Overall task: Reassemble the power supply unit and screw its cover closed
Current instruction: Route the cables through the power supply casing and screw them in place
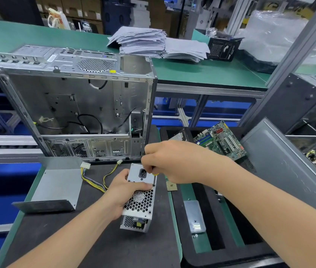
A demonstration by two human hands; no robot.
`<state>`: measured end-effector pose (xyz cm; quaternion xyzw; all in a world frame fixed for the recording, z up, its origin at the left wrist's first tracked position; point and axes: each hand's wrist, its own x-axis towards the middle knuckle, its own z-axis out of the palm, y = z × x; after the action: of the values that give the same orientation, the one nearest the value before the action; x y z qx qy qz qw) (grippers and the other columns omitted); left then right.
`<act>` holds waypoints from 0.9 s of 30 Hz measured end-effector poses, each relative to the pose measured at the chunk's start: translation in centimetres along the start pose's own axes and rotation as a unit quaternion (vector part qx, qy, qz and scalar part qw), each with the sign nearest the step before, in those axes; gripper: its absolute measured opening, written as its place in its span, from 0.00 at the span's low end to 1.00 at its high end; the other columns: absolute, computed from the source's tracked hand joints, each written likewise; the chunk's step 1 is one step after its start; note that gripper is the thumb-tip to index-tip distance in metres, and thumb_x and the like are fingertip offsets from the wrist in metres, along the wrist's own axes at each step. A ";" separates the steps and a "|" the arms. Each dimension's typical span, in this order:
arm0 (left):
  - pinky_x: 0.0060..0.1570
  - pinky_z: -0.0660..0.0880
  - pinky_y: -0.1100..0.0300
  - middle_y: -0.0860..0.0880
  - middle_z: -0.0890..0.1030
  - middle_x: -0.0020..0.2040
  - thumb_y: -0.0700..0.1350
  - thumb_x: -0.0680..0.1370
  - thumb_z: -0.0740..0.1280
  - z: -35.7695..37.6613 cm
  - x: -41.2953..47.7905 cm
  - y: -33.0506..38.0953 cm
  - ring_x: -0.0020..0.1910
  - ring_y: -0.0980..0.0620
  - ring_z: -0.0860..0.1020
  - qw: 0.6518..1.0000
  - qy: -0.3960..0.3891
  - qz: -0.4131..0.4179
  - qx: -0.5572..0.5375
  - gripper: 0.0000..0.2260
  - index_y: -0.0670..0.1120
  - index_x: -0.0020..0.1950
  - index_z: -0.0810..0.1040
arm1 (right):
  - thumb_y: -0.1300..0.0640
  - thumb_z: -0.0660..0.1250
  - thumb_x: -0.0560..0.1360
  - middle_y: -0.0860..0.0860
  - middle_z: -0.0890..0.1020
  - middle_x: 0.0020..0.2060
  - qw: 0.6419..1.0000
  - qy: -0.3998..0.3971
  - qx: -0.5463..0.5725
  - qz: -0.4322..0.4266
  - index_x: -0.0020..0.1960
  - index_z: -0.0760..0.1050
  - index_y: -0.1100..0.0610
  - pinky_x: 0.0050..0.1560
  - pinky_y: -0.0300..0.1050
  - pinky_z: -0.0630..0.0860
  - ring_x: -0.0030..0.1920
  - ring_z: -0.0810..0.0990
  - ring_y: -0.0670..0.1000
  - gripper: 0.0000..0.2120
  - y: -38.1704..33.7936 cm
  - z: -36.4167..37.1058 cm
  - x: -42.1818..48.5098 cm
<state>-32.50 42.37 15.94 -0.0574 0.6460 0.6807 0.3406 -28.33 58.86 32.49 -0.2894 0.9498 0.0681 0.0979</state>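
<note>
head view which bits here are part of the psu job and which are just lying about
Job in hand: power supply unit, screwdriver, left hand gripping the unit, right hand holding the screwdriver.
Lying about: empty computer case, motherboard, paper stack.

The right hand (172,163) hides most of the screwdriver (154,179).
</note>
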 end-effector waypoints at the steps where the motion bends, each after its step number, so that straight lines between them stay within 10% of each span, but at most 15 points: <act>1: 0.40 0.84 0.44 0.41 0.87 0.48 0.37 0.63 0.85 0.0 0.0 0.0 0.43 0.40 0.87 1.000 -0.001 0.000 -0.004 0.29 0.44 0.59 0.77 | 0.55 0.66 0.82 0.46 0.73 0.46 0.999 0.021 0.024 0.018 0.54 0.76 0.51 0.37 0.46 0.67 0.44 0.77 0.55 0.02 -0.1 0.2 0.1; 11: 0.37 0.83 0.47 0.41 0.88 0.48 0.33 0.64 0.83 0.1 -0.1 0.0 0.44 0.38 0.87 1.000 -0.006 -0.004 -0.021 0.28 0.43 0.60 0.76 | 0.37 0.63 0.82 0.51 0.68 0.29 0.929 0.098 0.150 0.324 0.32 0.63 0.55 0.26 0.43 0.59 0.27 0.66 0.50 0.28 -0.2 1.8 1.8; 16: 0.38 0.83 0.47 0.41 0.88 0.48 0.34 0.64 0.83 0.1 -0.1 0.1 0.44 0.38 0.87 1.000 -0.005 -0.003 -0.020 0.29 0.43 0.60 0.76 | 0.30 0.60 0.79 0.52 0.75 0.34 0.967 0.024 0.117 0.227 0.42 0.73 0.58 0.31 0.45 0.70 0.32 0.77 0.54 0.29 0.5 0.2 1.3; 21: 0.39 0.83 0.46 0.40 0.87 0.47 0.35 0.63 0.84 0.1 0.0 0.1 0.43 0.38 0.87 1.000 -0.001 -0.002 -0.008 0.28 0.44 0.59 0.77 | 0.58 0.67 0.81 0.45 0.70 0.55 0.998 -0.048 -0.044 -0.002 0.58 0.72 0.49 0.39 0.52 0.76 0.42 0.76 0.53 0.08 0.9 -0.7 0.3; 27: 0.36 0.82 0.50 0.42 0.88 0.47 0.35 0.64 0.83 0.1 0.1 0.2 0.42 0.41 0.87 1.000 -0.007 -0.014 -0.008 0.27 0.45 0.59 0.78 | 0.57 0.67 0.81 0.45 0.74 0.48 0.999 -0.013 0.037 0.037 0.56 0.77 0.51 0.42 0.47 0.70 0.52 0.77 0.53 0.04 1.2 0.1 0.5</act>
<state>-32.70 42.53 16.06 -0.0648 0.6376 0.6811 0.3541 -29.38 59.60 32.38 -0.2492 0.9603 0.0399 0.1184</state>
